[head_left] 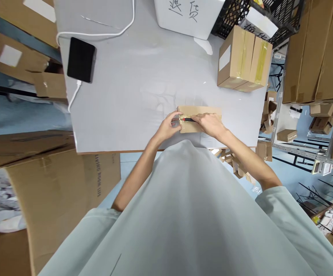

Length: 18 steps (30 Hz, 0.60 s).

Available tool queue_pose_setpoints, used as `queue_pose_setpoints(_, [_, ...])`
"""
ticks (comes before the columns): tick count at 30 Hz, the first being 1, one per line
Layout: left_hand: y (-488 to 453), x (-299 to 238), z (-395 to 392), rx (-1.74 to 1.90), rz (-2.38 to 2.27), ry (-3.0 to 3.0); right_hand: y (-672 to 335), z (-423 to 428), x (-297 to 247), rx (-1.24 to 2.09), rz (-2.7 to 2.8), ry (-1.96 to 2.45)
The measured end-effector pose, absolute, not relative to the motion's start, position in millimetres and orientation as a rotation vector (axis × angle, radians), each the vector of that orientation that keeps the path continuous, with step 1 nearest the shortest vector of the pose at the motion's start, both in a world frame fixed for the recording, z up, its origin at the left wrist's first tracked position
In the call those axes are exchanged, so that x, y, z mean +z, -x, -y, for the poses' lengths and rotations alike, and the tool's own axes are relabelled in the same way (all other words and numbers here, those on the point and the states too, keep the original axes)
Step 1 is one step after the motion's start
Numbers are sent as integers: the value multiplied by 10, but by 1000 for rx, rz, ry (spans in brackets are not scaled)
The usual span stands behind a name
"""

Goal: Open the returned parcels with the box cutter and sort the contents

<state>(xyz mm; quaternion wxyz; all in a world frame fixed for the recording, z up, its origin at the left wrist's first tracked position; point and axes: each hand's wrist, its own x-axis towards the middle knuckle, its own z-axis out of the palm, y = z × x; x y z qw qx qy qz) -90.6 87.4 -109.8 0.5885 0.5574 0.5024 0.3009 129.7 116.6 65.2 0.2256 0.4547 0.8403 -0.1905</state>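
Through the head camera, I have a small cardboard box (197, 109) at the centre of the frame, lying flat near the front edge of the grey table (132, 92). My right hand (209, 123) is curled around a slim black tool (190, 119) with a red tip, held low over the box top and pointing toward its left end. My left hand (168, 125) sits at that end, thumb and fingers parted, tips against the cardboard; I cannot tell whether they grip it. Shiny tape shows near the fingertips.

In the upper left of the frame I see a black device (81, 59) with a white cable (100, 35). At upper right stand two taped cartons (243, 57), side by side, near a white bin (188, 15) with handwriting and a black crate (226, 20).
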Motion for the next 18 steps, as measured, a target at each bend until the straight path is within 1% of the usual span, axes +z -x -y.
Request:
queue_pose_setpoints(6, [854, -1118, -841, 711, -1247, -1246, -1238, -1375, 702, -557, -2292, -1176])
queue_pose_setpoints(12, [879, -1093, -852, 704, -1251, -1244, -1360, -1473, 626, -637, -2343, -1138])
queue_pose_setpoints(18, [869, -1061, -838, 695, -1294, -1229, -1648, -1451, 532, -587, -2333, -1102])
